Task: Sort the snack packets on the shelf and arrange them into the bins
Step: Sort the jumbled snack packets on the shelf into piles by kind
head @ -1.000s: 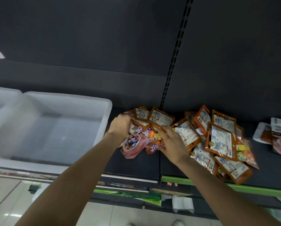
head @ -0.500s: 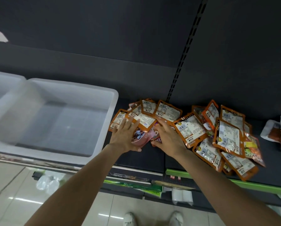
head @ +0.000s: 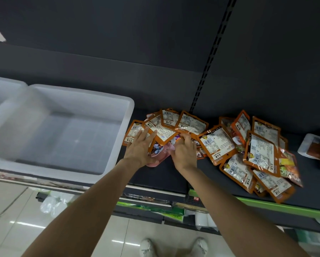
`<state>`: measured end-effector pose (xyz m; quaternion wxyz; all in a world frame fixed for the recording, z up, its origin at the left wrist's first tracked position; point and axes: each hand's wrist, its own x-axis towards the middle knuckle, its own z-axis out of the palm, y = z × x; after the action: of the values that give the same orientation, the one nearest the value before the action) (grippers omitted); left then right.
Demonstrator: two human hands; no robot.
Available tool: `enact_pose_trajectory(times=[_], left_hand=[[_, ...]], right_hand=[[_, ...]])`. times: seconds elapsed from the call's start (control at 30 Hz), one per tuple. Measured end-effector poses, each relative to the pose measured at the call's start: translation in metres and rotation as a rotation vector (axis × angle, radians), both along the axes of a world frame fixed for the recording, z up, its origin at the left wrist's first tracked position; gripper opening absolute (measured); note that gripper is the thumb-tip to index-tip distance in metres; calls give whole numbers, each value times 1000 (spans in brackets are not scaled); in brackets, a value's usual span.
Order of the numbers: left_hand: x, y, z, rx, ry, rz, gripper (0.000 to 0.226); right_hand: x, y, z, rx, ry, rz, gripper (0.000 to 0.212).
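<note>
Bins: two. Left hand flat on packets; right hand fingers pinch one.

A shop: slotted dark shelving holding heaped snack packets.

Below the shelf edge, a glossy tiled floor catches streaks of light. A pair of white shoes stands on it at the bottom of the view. Clear plastic wrapping, perhaps bags, lies crumpled under the lower shelf.
</note>
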<state>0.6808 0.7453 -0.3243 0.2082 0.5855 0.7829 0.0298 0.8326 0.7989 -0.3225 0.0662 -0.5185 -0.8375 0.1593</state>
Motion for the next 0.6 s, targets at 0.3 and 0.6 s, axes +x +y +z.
enact_pose_trajectory(times=[0.3, 0.6], left_hand=[[-1, -5, 6, -42, -260, 134, 82], [16, 2, 14, -27, 76, 102, 88]], right_hand=[[38, 9, 43, -185, 249, -70, 8], [96, 22, 61, 30, 186, -297, 13]])
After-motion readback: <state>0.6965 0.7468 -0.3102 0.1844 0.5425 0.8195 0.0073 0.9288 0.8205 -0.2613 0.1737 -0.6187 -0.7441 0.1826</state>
